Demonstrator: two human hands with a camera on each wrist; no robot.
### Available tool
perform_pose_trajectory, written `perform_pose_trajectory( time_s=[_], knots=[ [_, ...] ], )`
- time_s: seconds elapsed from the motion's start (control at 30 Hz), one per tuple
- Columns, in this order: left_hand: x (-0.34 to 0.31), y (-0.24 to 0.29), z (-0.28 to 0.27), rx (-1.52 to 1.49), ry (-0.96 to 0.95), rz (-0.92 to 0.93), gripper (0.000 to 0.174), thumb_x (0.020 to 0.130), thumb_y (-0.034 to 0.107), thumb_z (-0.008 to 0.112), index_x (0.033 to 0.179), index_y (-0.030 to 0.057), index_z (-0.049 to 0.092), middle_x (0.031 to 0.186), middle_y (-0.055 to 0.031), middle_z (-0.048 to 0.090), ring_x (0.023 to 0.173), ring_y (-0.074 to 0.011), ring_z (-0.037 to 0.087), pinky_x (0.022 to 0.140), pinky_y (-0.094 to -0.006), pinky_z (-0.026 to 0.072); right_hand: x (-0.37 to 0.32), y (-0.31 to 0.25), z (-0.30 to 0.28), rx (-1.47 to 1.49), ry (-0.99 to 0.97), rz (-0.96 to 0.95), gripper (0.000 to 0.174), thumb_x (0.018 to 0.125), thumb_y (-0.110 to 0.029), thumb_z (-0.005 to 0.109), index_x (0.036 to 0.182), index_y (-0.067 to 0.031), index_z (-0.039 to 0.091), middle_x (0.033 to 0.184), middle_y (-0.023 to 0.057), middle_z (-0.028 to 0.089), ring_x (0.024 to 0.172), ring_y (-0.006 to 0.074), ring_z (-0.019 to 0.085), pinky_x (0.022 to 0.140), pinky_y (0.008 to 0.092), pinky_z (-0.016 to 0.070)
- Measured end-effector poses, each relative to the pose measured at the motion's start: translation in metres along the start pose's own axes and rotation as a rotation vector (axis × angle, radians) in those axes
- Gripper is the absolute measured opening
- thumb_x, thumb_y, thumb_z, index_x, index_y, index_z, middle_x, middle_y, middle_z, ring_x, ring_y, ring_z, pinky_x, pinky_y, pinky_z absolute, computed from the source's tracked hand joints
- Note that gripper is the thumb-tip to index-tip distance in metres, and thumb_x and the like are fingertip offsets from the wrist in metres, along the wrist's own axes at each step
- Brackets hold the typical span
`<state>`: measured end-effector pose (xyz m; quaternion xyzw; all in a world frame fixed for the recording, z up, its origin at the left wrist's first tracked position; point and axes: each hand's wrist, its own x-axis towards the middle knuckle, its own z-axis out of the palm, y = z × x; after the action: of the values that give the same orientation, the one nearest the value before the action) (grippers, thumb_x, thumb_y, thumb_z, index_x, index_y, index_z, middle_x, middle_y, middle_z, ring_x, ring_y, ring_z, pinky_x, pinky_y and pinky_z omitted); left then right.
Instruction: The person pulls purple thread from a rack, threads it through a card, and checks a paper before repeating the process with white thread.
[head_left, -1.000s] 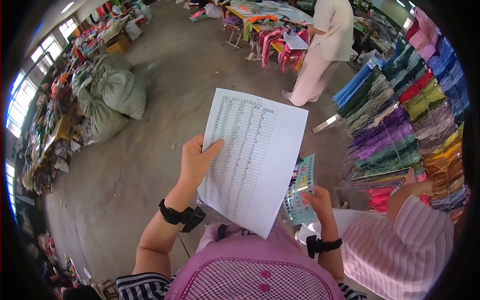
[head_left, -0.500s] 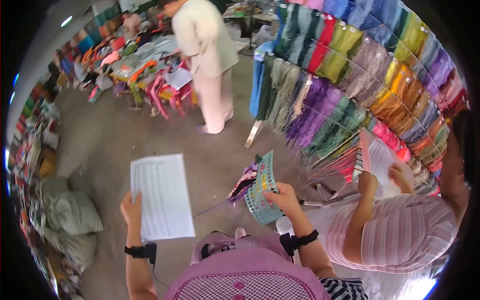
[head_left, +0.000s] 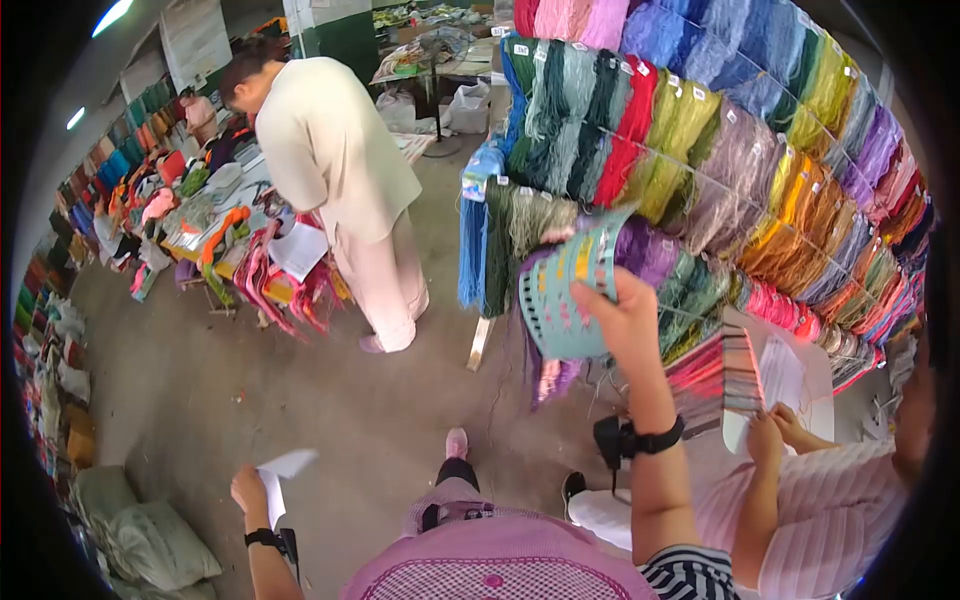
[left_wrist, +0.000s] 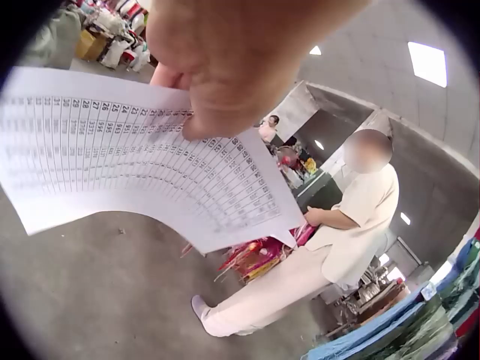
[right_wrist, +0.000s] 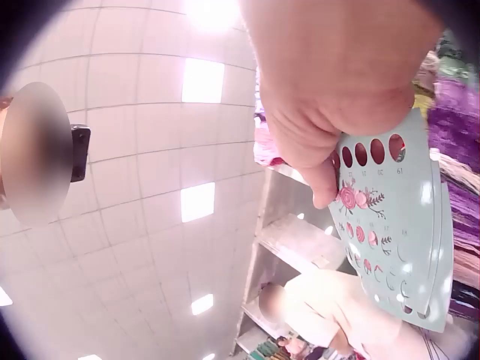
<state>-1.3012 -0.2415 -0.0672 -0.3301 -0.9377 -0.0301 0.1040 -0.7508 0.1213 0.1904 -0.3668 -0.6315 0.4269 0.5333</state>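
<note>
Gripping the teal thread card (head_left: 570,290), the right hand (head_left: 625,320) has risen to the hanging yarn (head_left: 700,130); the left hand (head_left: 248,490), pinching the printed sheet (head_left: 288,463), has dropped low.

One printed sheet (head_left: 283,476), one teal hole-punched card (head_left: 562,300), and two other people (head_left: 335,170) close by.

The teal perforated plastic card (head_left: 565,300) is showing pink flowers; the white paper sheet (head_left: 285,466) at seven o'clock, black printed rows.
</note>
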Motion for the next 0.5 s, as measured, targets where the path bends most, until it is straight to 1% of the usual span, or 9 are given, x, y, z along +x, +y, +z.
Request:
perform_pose_trajectory(
  time_s=[0.1, 0.17, 0.23, 0.3, 0.37, 0.4, 0.43, 0.47, 0.5],
  knots=[
    [0.056, 0.073, 0.011, -0.258, -0.006, 0.190, 0.013, 0.084, 0.015, 0.058, 0.090, 0.0083, 0.068, 0.084, -0.0186, 0.067, 0.081, -0.0381, 0.066, 0.071, -0.0456, 0.0520, 0.085, -0.020, 0.019, -0.184, -0.013, -0.128, 0.014, 0.087, -0.006, 0.069, 0.099, 0.0001, 0.070, 0.077, -0.0028, 0.065, 0.067, 0.0030, 0.055, 0.059, 0.0211, 0.0443],
    [0.100, 0.135, 0.000, -0.685, -0.072, 0.263, 0.012, 0.084, 0.010, 0.058, 0.088, 0.0047, 0.068, 0.081, -0.0142, 0.070, 0.075, -0.0288, 0.068, 0.068, -0.0386, 0.0524, 0.123, -0.035, 0.031, -0.169, 0.001, -0.148, 0.015, 0.087, -0.006, 0.068, 0.101, -0.0002, 0.070, 0.079, -0.0024, 0.067, 0.069, 0.0029, 0.056, 0.062, 0.0211, 0.0458],
    [0.158, 0.195, -0.002, -1.203, -0.167, 0.440, 0.013, 0.086, 0.008, 0.058, 0.089, 0.0014, 0.068, 0.079, -0.0071, 0.069, 0.074, -0.0176, 0.065, 0.067, -0.0321, 0.0514, 0.157, -0.033, 0.039, -0.149, 0.011, -0.173, 0.016, 0.088, -0.006, 0.068, 0.103, -0.0004, 0.070, 0.081, -0.0019, 0.068, 0.071, 0.0029, 0.058, 0.064, 0.0211, 0.0473],
    [0.187, 0.282, -0.074, -1.453, -0.382, 0.234, 0.012, 0.088, 0.008, 0.060, 0.092, 0.0004, 0.069, 0.082, -0.0032, 0.068, 0.079, -0.0129, 0.064, 0.068, -0.0293, 0.0514, 0.181, -0.022, 0.038, -0.257, 0.063, -0.205, 0.018, 0.088, -0.006, 0.068, 0.105, -0.0007, 0.070, 0.084, -0.0014, 0.070, 0.074, 0.0027, 0.059, 0.067, 0.0216, 0.0490],
    [0.242, 0.369, -0.107, -1.447, -0.553, 0.310, 0.019, 0.085, 0.007, 0.063, 0.103, -0.0006, 0.067, 0.092, -0.0063, 0.070, 0.082, -0.0148, 0.065, 0.073, -0.0291, 0.0522, 0.199, -0.008, 0.035, -0.270, 0.093, -0.185, 0.019, 0.088, -0.007, 0.068, 0.106, -0.0003, 0.070, 0.084, -0.0006, 0.070, 0.075, 0.0030, 0.059, 0.067, 0.0223, 0.0493],
    [0.251, 0.404, -0.130, -1.562, -0.613, 0.268, 0.026, 0.086, 0.008, 0.064, 0.109, -0.0024, 0.063, 0.098, -0.0086, 0.068, 0.085, -0.0175, 0.066, 0.075, -0.0306, 0.0531, 0.202, -0.001, 0.033, -0.318, 0.108, -0.152, 0.020, 0.087, -0.007, 0.069, 0.106, -0.0002, 0.070, 0.083, 0.0000, 0.070, 0.075, 0.0032, 0.059, 0.067, 0.0227, 0.0493],
    [0.257, 0.431, -0.149, -1.677, -0.673, 0.219, 0.032, 0.086, 0.008, 0.064, 0.116, -0.0043, 0.059, 0.103, -0.0109, 0.067, 0.088, -0.0202, 0.066, 0.078, -0.0321, 0.0540, 0.206, 0.005, 0.031, -0.366, 0.121, -0.119, 0.020, 0.087, -0.008, 0.069, 0.106, -0.0002, 0.070, 0.083, 0.0006, 0.071, 0.075, 0.0033, 0.060, 0.067, 0.0231, 0.0492],
    [0.265, 0.450, -0.160, -1.677, -0.685, 0.219, 0.032, 0.086, 0.008, 0.064, 0.116, -0.0043, 0.059, 0.103, -0.0109, 0.067, 0.088, -0.0202, 0.066, 0.078, -0.0321, 0.0540, 0.209, 0.010, 0.028, -0.331, 0.126, -0.107, 0.020, 0.086, -0.008, 0.070, 0.104, -0.0002, 0.070, 0.083, 0.0014, 0.071, 0.075, 0.0038, 0.060, 0.067, 0.0241, 0.0492],
    [0.272, 0.468, -0.169, -1.749, -0.777, 0.173, 0.035, 0.087, 0.009, 0.064, 0.117, -0.0066, 0.058, 0.105, -0.0123, 0.067, 0.089, -0.0212, 0.066, 0.078, -0.0324, 0.0540, 0.212, 0.014, 0.024, -0.340, 0.133, -0.100, 0.020, 0.086, -0.008, 0.070, 0.104, -0.0002, 0.070, 0.083, 0.0014, 0.071, 0.075, 0.0038, 0.060, 0.067, 0.0241, 0.0492]
  ],
)
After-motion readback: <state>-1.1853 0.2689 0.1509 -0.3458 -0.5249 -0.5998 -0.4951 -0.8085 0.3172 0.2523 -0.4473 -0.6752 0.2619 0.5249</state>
